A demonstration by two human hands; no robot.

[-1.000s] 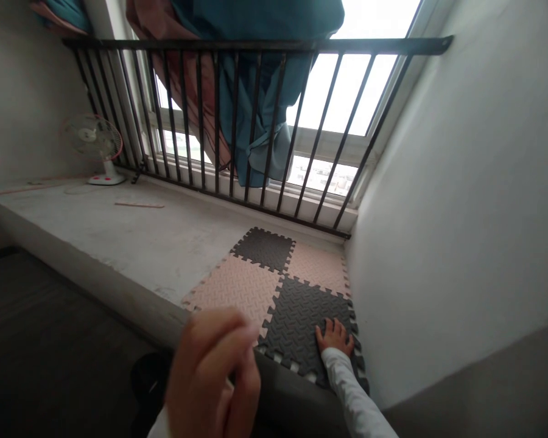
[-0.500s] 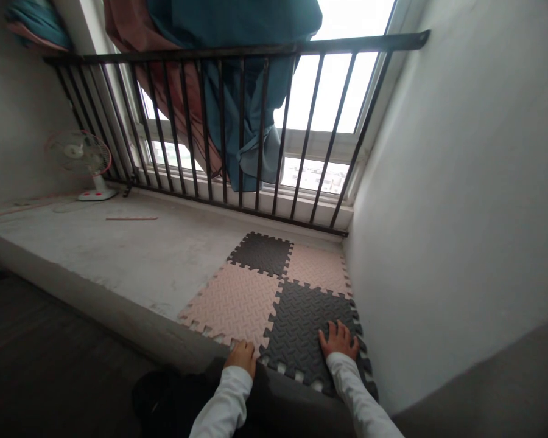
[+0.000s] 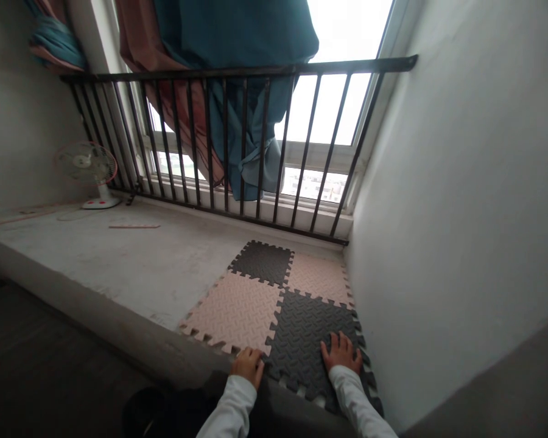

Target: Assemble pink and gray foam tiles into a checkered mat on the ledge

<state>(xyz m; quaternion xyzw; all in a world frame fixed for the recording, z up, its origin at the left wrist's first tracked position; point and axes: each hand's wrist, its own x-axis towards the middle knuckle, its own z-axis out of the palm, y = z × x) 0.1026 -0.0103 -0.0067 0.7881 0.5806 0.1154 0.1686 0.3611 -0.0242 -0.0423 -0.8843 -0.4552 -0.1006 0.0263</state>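
My right hand (image 3: 342, 353) lies open, fingers spread, palm down on the near dark grey foam mat tile (image 3: 304, 331). At the front edge of the near pink foam mat tile (image 3: 237, 307), close to its joint with the grey one, is my left hand (image 3: 248, 366). Its fingers are bent and close together over that edge; the fingertips are partly hidden. Behind these lie a second dark grey tile (image 3: 262, 261) and a second pink tile (image 3: 319, 277). The tiles interlock in a checkered square with toothed outer edges.
The tiles lie on a raised concrete ledge (image 3: 164, 267) beside a white wall (image 3: 438, 231). A black metal railing (image 3: 242, 73) runs before the window, with blue and pink curtains (image 3: 237, 36). A fan (image 3: 91, 173) and a thin pinkish strip (image 3: 134, 227) are at the left.
The view has tilted slightly upward, so the railing, fan and tiles appear lower. Both hands keep nearly the same places on the tiles.
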